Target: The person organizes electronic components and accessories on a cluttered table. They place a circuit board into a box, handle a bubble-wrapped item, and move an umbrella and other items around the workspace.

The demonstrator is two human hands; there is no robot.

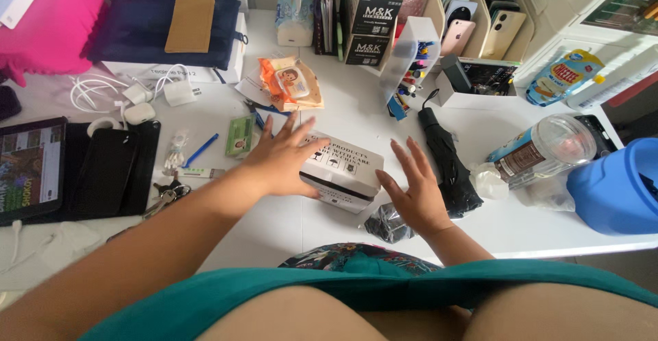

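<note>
Teal fabric (pixel 384 289) covers the lap nearest the camera, at the near edge of the white desk (pixel 274 224). Toward the left edge lie a tablet (pixel 31 169) and a black case (pixel 110 169), with keys (pixel 164 196) just beside them. The left hand (pixel 281 159) rests, fingers spread, on the left end of a small white box (pixel 340 169) lying mid-desk near the front edge. The right hand (pixel 415 193) hovers open and flat just to the right of the box, fingers splayed; whether it touches the box I cannot tell. A folded black umbrella (pixel 449 166) lies beside that hand. Toward the right edge sit a clear plastic jar (pixel 548 150) and a blue container (pixel 617 187).
</note>
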